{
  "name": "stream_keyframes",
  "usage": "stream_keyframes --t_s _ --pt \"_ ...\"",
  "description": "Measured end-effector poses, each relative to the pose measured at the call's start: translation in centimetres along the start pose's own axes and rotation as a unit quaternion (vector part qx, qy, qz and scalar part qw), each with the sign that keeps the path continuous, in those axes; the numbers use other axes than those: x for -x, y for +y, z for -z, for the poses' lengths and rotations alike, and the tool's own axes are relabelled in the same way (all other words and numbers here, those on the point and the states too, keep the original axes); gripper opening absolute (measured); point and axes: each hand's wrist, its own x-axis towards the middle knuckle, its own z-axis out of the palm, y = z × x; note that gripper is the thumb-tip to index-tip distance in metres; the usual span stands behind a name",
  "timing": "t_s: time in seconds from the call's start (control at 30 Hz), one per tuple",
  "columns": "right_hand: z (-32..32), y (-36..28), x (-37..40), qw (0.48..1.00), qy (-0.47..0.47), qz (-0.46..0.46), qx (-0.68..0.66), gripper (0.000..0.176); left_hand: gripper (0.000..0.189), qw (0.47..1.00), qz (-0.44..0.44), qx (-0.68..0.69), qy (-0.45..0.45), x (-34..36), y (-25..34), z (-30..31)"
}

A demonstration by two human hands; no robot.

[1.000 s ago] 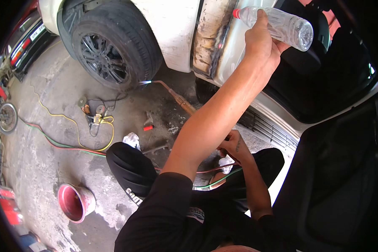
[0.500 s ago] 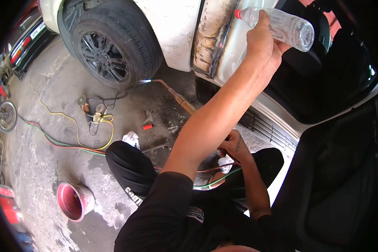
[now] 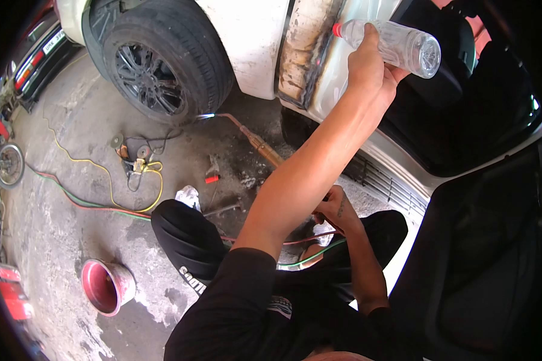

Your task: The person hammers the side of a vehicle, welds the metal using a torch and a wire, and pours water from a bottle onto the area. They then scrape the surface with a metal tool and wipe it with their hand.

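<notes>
My left hand (image 3: 370,69) is wrapped round a clear plastic bottle (image 3: 409,48) with a red cap, tilted on its side in front of the car's door opening. The cap end points at a scorched, welded seam (image 3: 312,66) on the white body panel. Below, my right hand (image 3: 337,209) is closed round the rear of a gas torch (image 3: 262,147), partly hidden behind my left forearm. A blue-white flame (image 3: 206,116) burns at the torch's bent tip, close to the tyre (image 3: 193,66). Red and green hoses (image 3: 316,256) run past my legs.
An angle grinder (image 3: 140,165) with a yellow cord lies on the concrete floor. Near my knee are a hammer (image 3: 223,210) and a small red-ended object (image 3: 212,178). A pink bucket (image 3: 125,287) stands at left. The open car door (image 3: 488,253) flanks my right side.
My left hand and the bottle have shifted slightly down and to the left. The torch and my right hand have hardly moved, and the flame still burns.
</notes>
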Motion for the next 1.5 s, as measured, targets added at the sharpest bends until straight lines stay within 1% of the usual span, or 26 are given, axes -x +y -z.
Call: stream_keyframes --t_s 0.13,0.23,0.3,0.43,0.5,0.6,0.73,0.83,1.0,1.13,1.23,1.33,1.4,1.5 --pt "0.0 0.3 -0.1 1.0 0.004 0.002 0.009 0.024 0.043 1.0 0.005 0.008 0.01 0.0 -0.2 0.8" --pt "0.0 0.6 -0.2 1.0 0.005 -0.003 0.004 0.024 0.044 1.0 0.006 0.005 0.004 0.0 -0.2 1.0" --pt "0.0 0.7 -0.2 1.0 0.006 -0.002 0.002 0.024 0.044 1.0 -0.007 0.001 -0.017 -0.1 -0.2 0.9" --pt "-0.1 0.4 -0.1 1.0 0.006 -0.004 0.002 0.025 0.048 1.0 -0.009 0.019 -0.016 -0.3 -0.2 0.2" --pt "0.0 0.4 -0.2 1.0 0.009 -0.004 0.012 0.025 0.048 0.999 -0.031 -0.015 0.02 0.4 -0.3 -0.2" --pt "0.1 0.9 -0.4 1.0 0.008 0.001 0.006 0.025 0.044 0.999 -0.007 -0.026 0.02 0.7 -0.2 0.6" --pt "0.1 1.2 -0.5 1.0 0.01 0.005 0.004 0.023 0.044 0.999 -0.012 -0.027 0.032 1.0 -0.3 1.3" --pt "0.1 1.3 -0.5 1.0 0.004 0.011 0.004 0.022 0.044 0.999 -0.01 -0.024 0.023 1.0 -0.4 1.4" --pt "0.1 1.1 -0.5 1.0 0.002 0.0 -0.011 0.021 0.046 0.998 0.001 -0.027 0.054 1.5 -0.5 1.6" --pt "0.0 1.0 -0.5 1.0 0.013 -0.002 0.001 0.021 0.046 0.998 0.005 -0.031 0.058 2.0 -0.6 1.9" --pt "0.0 1.3 -0.6 1.0 0.009 0.008 -0.004 0.02 0.046 0.998 0.014 -0.039 0.055 2.8 -1.0 2.1" --pt "-0.4 1.2 -0.4 1.0 0.017 0.021 -0.012 0.02 0.046 0.997 0.022 -0.032 0.069 3.6 -1.3 2.2" --pt "-0.6 0.4 0.0 0.999 0.014 0.012 -0.035 0.02 0.047 0.996 0.015 -0.016 0.087 4.0 -1.4 2.4" --pt "-0.4 1.6 -0.4 0.999 0.002 0.034 -0.022 0.021 0.047 0.996 0.013 -0.039 0.08 4.0 -1.3 2.9"
